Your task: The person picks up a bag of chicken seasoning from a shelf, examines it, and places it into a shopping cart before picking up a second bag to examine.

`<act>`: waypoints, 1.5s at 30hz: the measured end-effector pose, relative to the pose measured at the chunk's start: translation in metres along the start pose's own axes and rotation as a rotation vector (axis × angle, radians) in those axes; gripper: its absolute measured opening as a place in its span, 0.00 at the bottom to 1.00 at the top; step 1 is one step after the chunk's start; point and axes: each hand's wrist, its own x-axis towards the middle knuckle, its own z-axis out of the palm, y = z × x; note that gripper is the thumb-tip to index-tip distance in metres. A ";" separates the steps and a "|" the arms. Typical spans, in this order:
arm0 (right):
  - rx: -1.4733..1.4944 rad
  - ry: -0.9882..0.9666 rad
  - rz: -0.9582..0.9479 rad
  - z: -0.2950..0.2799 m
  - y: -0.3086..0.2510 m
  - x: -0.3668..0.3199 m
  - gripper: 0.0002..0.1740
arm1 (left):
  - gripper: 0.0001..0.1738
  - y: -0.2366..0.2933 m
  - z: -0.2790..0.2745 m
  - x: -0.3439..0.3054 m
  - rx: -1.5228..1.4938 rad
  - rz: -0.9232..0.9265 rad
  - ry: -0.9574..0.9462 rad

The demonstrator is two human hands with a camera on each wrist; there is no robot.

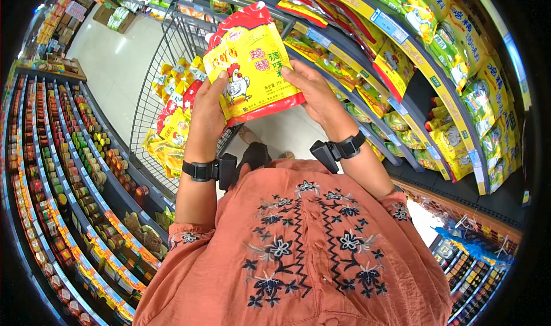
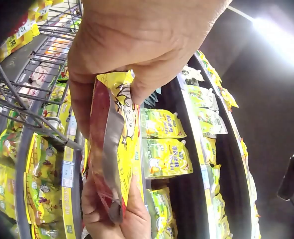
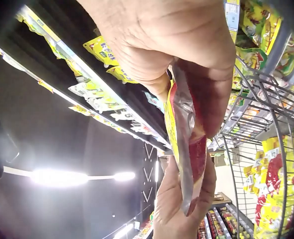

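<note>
A yellow and red seasoning pouch with a cartoon chicken on its front is held up between both hands in the head view. My left hand grips its left side, thumb on the printed face and fingers behind. On the opposite side my right hand pinches the edge the same way. Seen from the left wrist, the pouch shows its folded bottom edge, with one hand at each end. The right wrist view also looks along the silvery seam of the pouch.
Behind the pouch stands a wire shopping cart with several yellow and red bags inside. Shelves of seasoning bags rise close on the right. Rows of jars line the shelving at left, beside a pale floor aisle.
</note>
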 end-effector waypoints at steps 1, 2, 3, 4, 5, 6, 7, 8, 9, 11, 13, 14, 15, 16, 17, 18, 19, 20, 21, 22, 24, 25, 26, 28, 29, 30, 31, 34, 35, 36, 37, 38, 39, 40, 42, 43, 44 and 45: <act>0.002 -0.002 0.001 0.000 0.000 0.000 0.22 | 0.17 0.000 -0.001 0.000 0.008 0.000 0.006; 0.005 -0.004 0.002 0.000 0.000 0.000 0.22 | 0.17 0.000 -0.002 0.000 0.016 -0.001 0.013; 0.007 -0.005 0.004 0.000 -0.001 0.000 0.22 | 0.17 -0.001 -0.002 0.001 0.012 0.002 0.011; 0.009 -0.009 0.001 0.000 0.000 0.000 0.23 | 0.17 -0.001 -0.003 0.001 0.008 0.005 0.009; 0.012 -0.012 -0.003 -0.001 0.001 0.001 0.23 | 0.17 -0.002 -0.004 0.002 0.005 0.007 0.007; 0.014 -0.015 -0.006 -0.001 0.001 0.001 0.23 | 0.17 -0.002 -0.004 0.002 0.005 0.007 0.010; 0.012 -0.014 -0.004 -0.001 0.001 0.001 0.23 | 0.17 -0.001 -0.004 0.002 0.006 0.007 0.012; 0.009 -0.012 -0.003 0.000 0.000 0.002 0.23 | 0.17 -0.001 -0.005 0.002 0.006 0.007 0.015; 0.007 -0.010 -0.001 0.000 0.000 0.002 0.23 | 0.17 -0.001 -0.005 0.002 0.008 0.009 0.012; 0.007 -0.005 -0.002 0.002 -0.001 0.001 0.23 | 0.17 0.000 -0.008 0.002 0.012 0.012 0.008; 0.006 -0.002 -0.004 0.004 -0.002 0.001 0.23 | 0.18 0.004 -0.004 -0.001 -0.009 0.007 0.005; 0.005 -0.002 -0.005 0.005 -0.003 0.000 0.23 | 0.18 0.006 -0.003 -0.002 -0.019 0.005 0.004; 0.005 -0.002 -0.006 0.006 -0.003 0.000 0.23 | 0.17 0.006 -0.003 -0.003 -0.019 0.008 0.001; 0.001 -0.002 -0.006 0.006 -0.002 0.000 0.23 | 0.17 0.006 -0.003 -0.004 -0.019 0.010 -0.001; -0.003 -0.002 -0.006 0.007 -0.002 0.000 0.23 | 0.17 0.006 -0.003 -0.004 -0.020 0.012 -0.004; -0.007 -0.001 -0.006 0.007 -0.002 0.001 0.22 | 0.17 0.006 -0.005 -0.004 -0.018 0.015 -0.005; -0.015 -0.002 -0.012 0.008 -0.002 0.001 0.22 | 0.17 0.006 -0.007 -0.004 -0.017 0.019 -0.005; -0.022 -0.002 -0.018 0.009 -0.002 0.001 0.22 | 0.17 0.006 -0.009 -0.004 -0.015 0.022 -0.006; -0.030 -0.003 -0.024 0.011 -0.002 0.001 0.22 | 0.17 0.006 -0.011 -0.005 -0.013 0.029 0.002; -0.046 -0.004 -0.027 0.012 -0.003 0.000 0.21 | 0.17 0.006 -0.013 -0.005 -0.011 0.036 0.010; -0.079 -0.005 -0.033 0.014 -0.005 0.000 0.21 | 0.17 0.007 -0.013 -0.008 -0.008 0.042 0.025; -0.091 -0.002 -0.038 0.015 -0.005 0.000 0.21 | 0.17 0.009 -0.012 -0.010 -0.007 0.041 0.031; -0.102 0.002 -0.043 0.016 -0.005 0.000 0.21 | 0.17 0.010 -0.012 -0.012 -0.006 0.040 0.037; -0.139 0.004 -0.057 0.019 -0.005 0.000 0.21 | 0.18 0.007 -0.015 -0.011 -0.004 0.062 0.045; -0.163 0.003 -0.065 0.021 -0.005 -0.001 0.21 | 0.18 0.006 -0.016 -0.011 -0.002 0.073 0.050; -0.186 0.001 -0.073 0.023 -0.006 -0.001 0.21 | 0.19 0.007 -0.015 -0.013 0.015 0.056 0.062; -0.237 0.005 -0.080 0.026 -0.007 -0.002 0.20 | 0.19 0.009 -0.010 -0.016 0.032 0.039 0.075; -0.417 -0.006 -0.113 0.042 -0.016 -0.007 0.20 | 0.25 0.008 -0.007 -0.018 0.062 0.027 0.064; -0.495 -0.019 -0.132 0.049 -0.021 -0.011 0.21 | 0.27 0.006 -0.006 -0.017 0.070 0.030 0.052; -0.573 -0.032 -0.151 0.056 -0.025 -0.014 0.22 | 0.29 0.005 -0.003 -0.016 0.024 0.056 0.018; -0.613 -0.057 -0.208 0.062 -0.025 -0.015 0.23 | 0.32 0.004 0.000 -0.015 -0.021 0.083 -0.015; -0.654 -0.082 -0.266 0.069 -0.025 -0.017 0.24 | 0.34 0.004 0.002 -0.014 -0.066 0.111 -0.049; -0.692 -0.106 -0.325 0.077 -0.024 -0.020 0.26 | 0.36 0.003 0.002 -0.014 -0.094 0.120 -0.066; -0.701 -0.123 -0.318 0.093 -0.032 -0.029 0.30 | 0.37 0.002 0.000 -0.014 -0.122 0.128 -0.082; -0.869 -0.164 -0.498 0.101 -0.023 -0.028 0.32 | 0.40 0.005 0.005 -0.021 -0.163 0.167 -0.111; -0.952 -0.183 -0.589 0.105 -0.021 -0.029 0.33 | 0.39 0.001 -0.008 -0.020 -0.303 0.112 -0.305; -0.975 -0.223 -0.530 0.112 -0.024 -0.035 0.34 | 0.37 -0.008 -0.017 -0.019 -0.292 0.137 -0.218; -1.046 -0.262 -0.574 0.115 -0.021 -0.038 0.33 | 0.36 -0.011 -0.019 -0.023 -0.282 0.163 -0.131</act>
